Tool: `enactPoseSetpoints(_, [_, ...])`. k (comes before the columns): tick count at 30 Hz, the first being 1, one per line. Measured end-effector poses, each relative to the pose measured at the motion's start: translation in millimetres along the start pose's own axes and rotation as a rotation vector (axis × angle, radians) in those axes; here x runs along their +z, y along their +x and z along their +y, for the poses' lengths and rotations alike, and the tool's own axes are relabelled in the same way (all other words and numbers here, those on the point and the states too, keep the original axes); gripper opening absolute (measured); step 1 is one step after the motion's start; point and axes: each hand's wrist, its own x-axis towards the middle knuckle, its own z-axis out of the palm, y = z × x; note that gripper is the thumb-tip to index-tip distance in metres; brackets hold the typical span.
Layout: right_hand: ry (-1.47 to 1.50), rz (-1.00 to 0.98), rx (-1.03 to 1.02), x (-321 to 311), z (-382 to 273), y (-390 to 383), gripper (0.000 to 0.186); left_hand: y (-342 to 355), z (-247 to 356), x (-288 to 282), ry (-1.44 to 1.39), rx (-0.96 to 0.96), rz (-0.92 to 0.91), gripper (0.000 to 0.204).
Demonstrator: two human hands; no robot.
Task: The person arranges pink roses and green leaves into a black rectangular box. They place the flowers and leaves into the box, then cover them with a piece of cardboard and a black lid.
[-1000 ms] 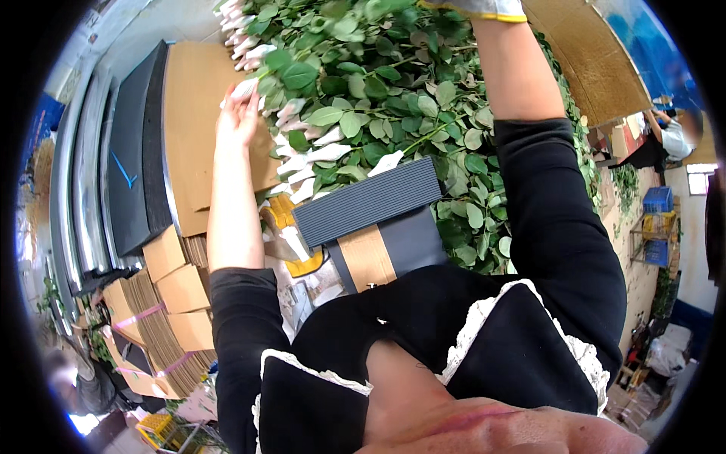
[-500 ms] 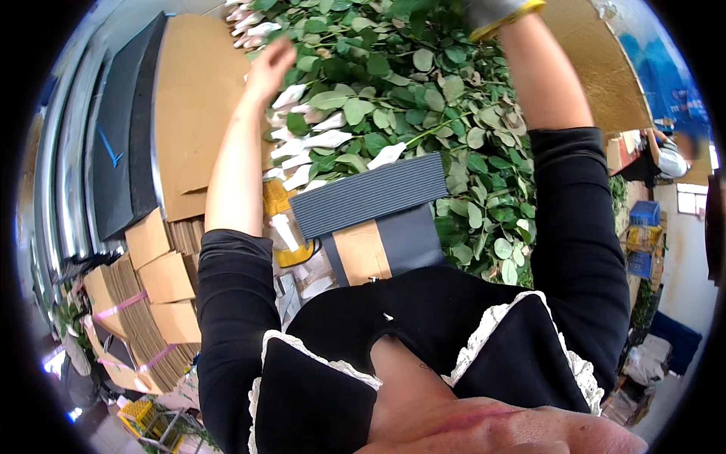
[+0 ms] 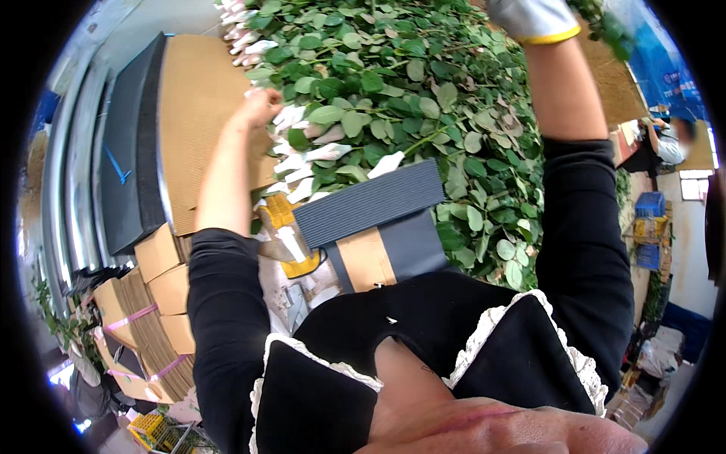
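My left hand point(image 3: 259, 107), bare, has curled fingers beside the white-sleeved flower heads point(image 3: 305, 162) along the left edge of a leafy pile of stems point(image 3: 412, 106); what it holds, if anything, is hidden. My right hand point(image 3: 533, 19), in a grey glove with a yellow cuff, reaches to the top edge; its fingers are out of clear view, and a leafy stem point(image 3: 605, 26) hangs just right of it. Below the pile lie a ribbed dark pad point(image 3: 369, 203) on a dark sheet point(image 3: 408, 250) with a tan strip point(image 3: 365, 257), and a yellow item point(image 3: 280, 212).
At the left are cardboard sheets point(image 3: 200, 83), dark boards point(image 3: 132, 129), metal bars point(image 3: 76, 174) and strapped cardboard bundles point(image 3: 144, 333). At the right, beyond a cardboard panel point(image 3: 609, 91), are another person point(image 3: 665, 147) and stacked crates point(image 3: 649, 227).
My left hand rose toward the upper flower heads, then came back down. My right hand has moved rightward along the top, and a leafy stem now shows beside it.
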Motion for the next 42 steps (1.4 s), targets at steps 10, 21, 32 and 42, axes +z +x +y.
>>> enactPoseSetpoints(10, [0.384,-0.322,-0.095,56,-24,13,0.039,-21,21,0,-0.134,0.112,0.142,0.049])
enactPoseSetpoints(21, [0.132,-0.256,0.160,47,67,-24,0.025,43,23,-74,0.082,0.038,0.414,0.059])
enactPoseSetpoints(32, [-0.234,-0.222,0.478,-77,143,-132,0.024,62,72,-38,0.484,0.030,0.224,0.049])
enactPoseSetpoints(42, [-0.271,-0.224,0.467,-78,135,-126,0.025,-134,117,-164,0.206,0.136,0.564,0.058])
